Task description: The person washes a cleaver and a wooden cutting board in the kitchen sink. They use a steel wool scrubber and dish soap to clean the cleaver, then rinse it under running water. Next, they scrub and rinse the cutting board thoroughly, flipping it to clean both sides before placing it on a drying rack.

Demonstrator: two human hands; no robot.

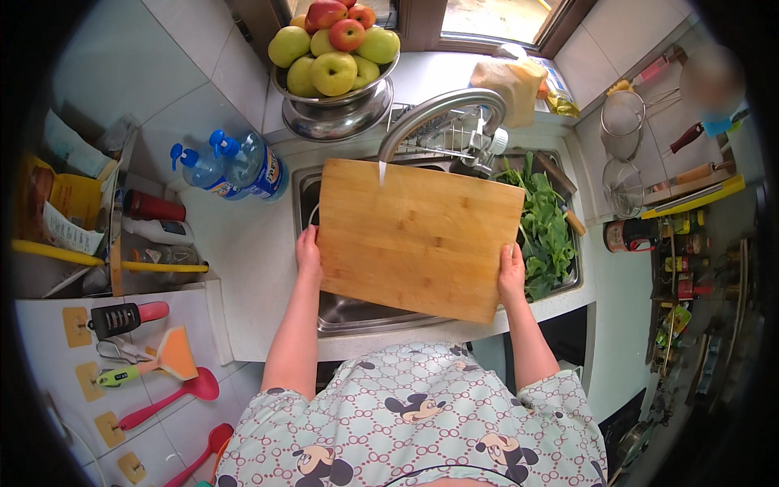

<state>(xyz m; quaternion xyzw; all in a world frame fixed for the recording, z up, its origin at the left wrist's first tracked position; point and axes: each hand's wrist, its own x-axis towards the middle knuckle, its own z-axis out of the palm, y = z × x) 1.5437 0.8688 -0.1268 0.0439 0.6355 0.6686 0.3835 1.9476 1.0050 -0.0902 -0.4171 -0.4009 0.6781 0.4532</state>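
My left hand [310, 252] and my right hand [512, 273] grip opposite side edges of a wooden cutting board [420, 237]. The board lies slightly tilted over the stainless steel sink [353, 316], hiding much of the basin. From the curved metal faucet [420, 119] water runs onto the board's upper left part. Leafy green vegetables [544, 234] fill the sink's right side, close to my right hand. Beside them rests a knife [566, 204] with a wooden handle.
Two blue pump bottles [249, 164] stand left of the sink. Behind it, a metal bowl [341, 106] holds apples and a cloth [514, 85] hangs by the window. Utensils and strainers [623, 125] hang on the walls. A wire rack [435, 137] sits behind the faucet.
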